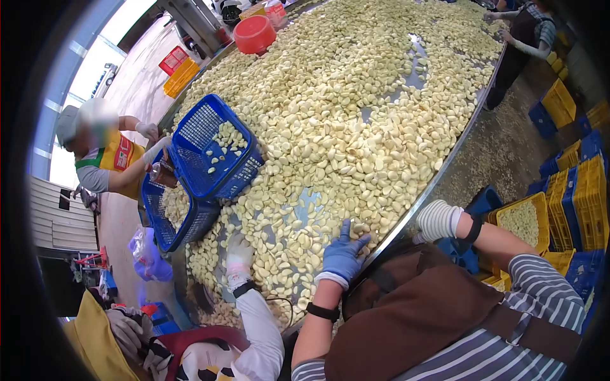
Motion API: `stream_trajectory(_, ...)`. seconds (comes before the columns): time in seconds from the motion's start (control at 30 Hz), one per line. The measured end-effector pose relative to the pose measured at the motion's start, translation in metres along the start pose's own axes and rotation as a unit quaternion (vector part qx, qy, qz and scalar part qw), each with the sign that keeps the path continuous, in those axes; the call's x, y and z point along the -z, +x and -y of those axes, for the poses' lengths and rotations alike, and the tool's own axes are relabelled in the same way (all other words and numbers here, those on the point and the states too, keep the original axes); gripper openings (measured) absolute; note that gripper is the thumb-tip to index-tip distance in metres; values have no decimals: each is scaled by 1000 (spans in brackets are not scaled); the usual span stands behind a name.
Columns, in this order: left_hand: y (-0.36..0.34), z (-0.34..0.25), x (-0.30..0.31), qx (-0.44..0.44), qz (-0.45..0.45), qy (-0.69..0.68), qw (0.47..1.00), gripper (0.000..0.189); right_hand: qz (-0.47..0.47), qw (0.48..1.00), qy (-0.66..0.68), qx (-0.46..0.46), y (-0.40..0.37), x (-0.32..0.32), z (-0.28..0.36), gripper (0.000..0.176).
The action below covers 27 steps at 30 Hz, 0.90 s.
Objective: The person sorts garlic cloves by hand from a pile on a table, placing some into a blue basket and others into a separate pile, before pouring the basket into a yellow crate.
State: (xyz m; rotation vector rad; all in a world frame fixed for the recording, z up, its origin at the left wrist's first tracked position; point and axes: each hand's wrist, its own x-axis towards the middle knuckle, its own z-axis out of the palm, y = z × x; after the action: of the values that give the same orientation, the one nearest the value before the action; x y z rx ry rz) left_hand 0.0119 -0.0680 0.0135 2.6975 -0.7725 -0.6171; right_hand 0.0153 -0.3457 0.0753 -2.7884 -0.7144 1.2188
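Pale peeled garlic cloves [356, 140] cover a metal table [416, 75] in a thick layer. My left hand [343, 255], in a blue glove, rests on the cloves near the table's edge, its index finger and thumb stretched apart. My right hand [438, 220] wears a white striped glove and sits just outside the table rim. Its fingers are curled, and what lies inside them is hidden. To the left, a co-worker's white-gloved hand [239, 254] touches the cloves.
Two blue baskets [244, 166] with cloves stand at the table's left, where another person [108, 152] handles a container. A red tub [254, 34] is at the far edge. Right of me are a yellow crate [542, 232] of cloves and stacked crates [588, 200]. Another person [524, 47] stands far right.
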Motion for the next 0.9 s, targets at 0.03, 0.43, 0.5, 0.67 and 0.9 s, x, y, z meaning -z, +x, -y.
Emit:
stream_trajectory(0.03,-9,9,3,-2,43,8,999,32,-3,1000,21,-8,1,-1,0,50)
stream_trajectory(0.43,-62,67,10,215,-163,-52,962,31,-131,984,22,118,57,55,47,20)
stream_trajectory(0.5,-31,48,14,157,-100,-73,980,41,-138,964,23,225,101,57,83,17)
stream_trajectory(0.67,-55,152,-22,303,-347,-316,830,44,-198,936,-100,274,179,10,121,11)
stream_trajectory(0.9,-91,115,-22,291,-381,-138,867,13,-259,932,-116,224,202,-23,145,9)
